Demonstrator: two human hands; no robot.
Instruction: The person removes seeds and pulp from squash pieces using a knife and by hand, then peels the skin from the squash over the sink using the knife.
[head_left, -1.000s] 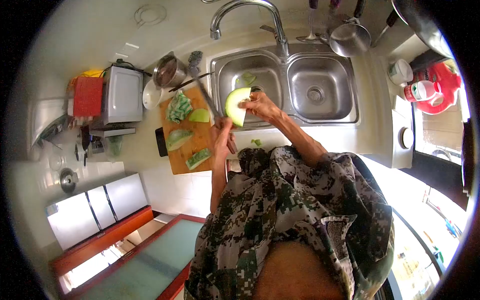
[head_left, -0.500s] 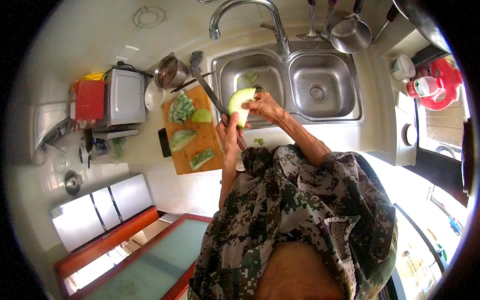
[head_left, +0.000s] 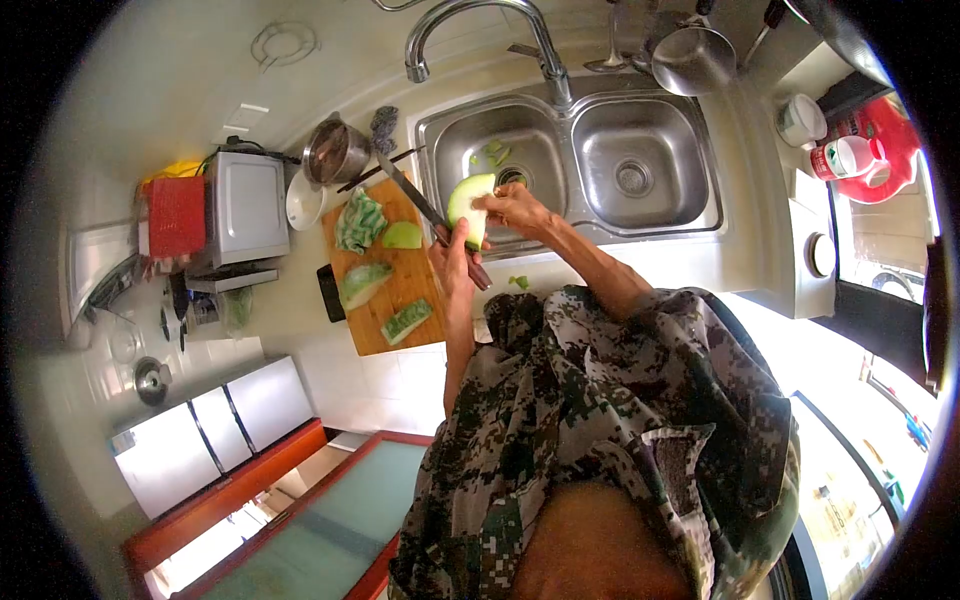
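Note:
My left hand (head_left: 455,262) is closed round a long knife (head_left: 410,190) and the lower end of a pale green melon piece (head_left: 468,207). The knife's blade points up and left, beside the melon. My right hand (head_left: 517,210) has its fingers pinched at the melon's inner side, over the left sink basin. Several green scraps (head_left: 492,152) lie in that basin. On the wooden cutting board (head_left: 380,325) at the left are a green-striped bundle (head_left: 361,221), a smaller melon piece (head_left: 402,236) and two rind-covered pieces (head_left: 406,322).
A double sink (head_left: 640,235) with a faucet (head_left: 550,62) lies ahead. Left of it stand a metal pot (head_left: 335,150), a white bowl (head_left: 304,200), chopsticks (head_left: 383,168) and a dark scrubber (head_left: 384,128). A black phone-like object (head_left: 330,293) is beside the board.
The view has shifted slightly. My right hand's fingers have moved a little against the melon piece; both hands still hold it, and the knife stays in my left.

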